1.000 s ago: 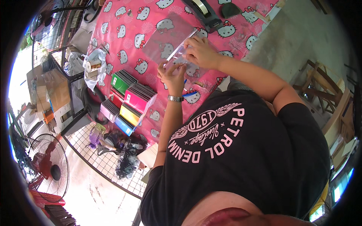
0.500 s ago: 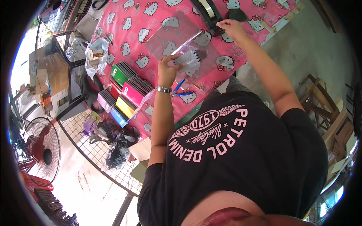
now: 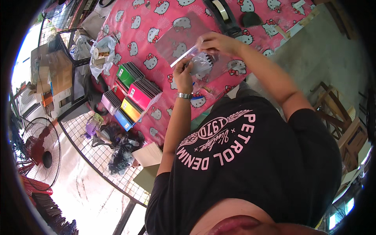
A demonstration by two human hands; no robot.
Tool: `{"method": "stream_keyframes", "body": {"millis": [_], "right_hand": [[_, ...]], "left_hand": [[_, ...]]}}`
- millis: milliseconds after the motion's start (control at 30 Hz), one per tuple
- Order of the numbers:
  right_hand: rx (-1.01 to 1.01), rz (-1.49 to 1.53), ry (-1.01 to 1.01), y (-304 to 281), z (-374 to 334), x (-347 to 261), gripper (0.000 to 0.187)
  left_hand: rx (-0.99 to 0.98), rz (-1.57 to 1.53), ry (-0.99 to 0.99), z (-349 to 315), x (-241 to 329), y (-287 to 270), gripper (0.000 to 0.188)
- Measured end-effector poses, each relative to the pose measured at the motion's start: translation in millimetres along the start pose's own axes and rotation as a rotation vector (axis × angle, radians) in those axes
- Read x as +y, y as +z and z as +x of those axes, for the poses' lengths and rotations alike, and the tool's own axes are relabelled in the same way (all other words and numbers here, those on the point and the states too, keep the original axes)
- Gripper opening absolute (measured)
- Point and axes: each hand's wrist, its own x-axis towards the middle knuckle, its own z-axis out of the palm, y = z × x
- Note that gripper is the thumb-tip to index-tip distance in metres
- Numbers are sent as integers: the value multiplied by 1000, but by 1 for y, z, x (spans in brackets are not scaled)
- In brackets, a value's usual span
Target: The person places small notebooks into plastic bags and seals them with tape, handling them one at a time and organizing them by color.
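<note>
A clear plastic sheet point(image 3: 182, 36) lies spread over the table, with a bright folded edge slanting between my hands. Under part of the plastic is a small spiral notebook point(image 3: 204, 64) with a pale cover and black coil. My left hand point(image 3: 183, 74), a metal watch on its wrist, pinches the plastic beside the notebook's left side. At the upper end of the bright fold, my right hand point(image 3: 216, 42) has its fingers closed; whatever is between them is too small to make out. Just beyond it stands a black tape dispenser point(image 3: 225, 19) with a roll of tape. Blue-handled scissors point(image 3: 197, 96) are partly hidden by my left wrist.
Stacked spiral notebooks point(image 3: 135, 96) in several colours sit left of my left forearm on the pink patterned tablecloth point(image 3: 160, 58). A white plastic bag point(image 3: 102, 58) lies at the table's left edge. A standing fan point(image 3: 42, 154) is lower left; cardboard boxes point(image 3: 352, 143) are at right.
My right hand has moved from the tape dispenser leftward and nearer, onto the plastic's folded edge. My left hand has shifted slightly right and nearer, and its forearm now covers more of the scissors.
</note>
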Motion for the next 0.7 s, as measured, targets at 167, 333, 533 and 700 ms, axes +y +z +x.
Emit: {"method": "stream_keyframes", "body": {"millis": [167,333,533,700], "right_hand": [[-420,-1684,14,36,59,-56,40],[-316,-1136,447,-27,91,15,49],[250,-1196,-298,-6,39,23,37],[37,-1737,-420,87,18,28,65]], "left_hand": [[-26,-17,-44,3,1,-5,19],[-62,-14,-32,8,-3,-4,20],[14,-431,-124,1,5,-2,23],[-259,-91,-293,-31,-98,-80,29]]}}
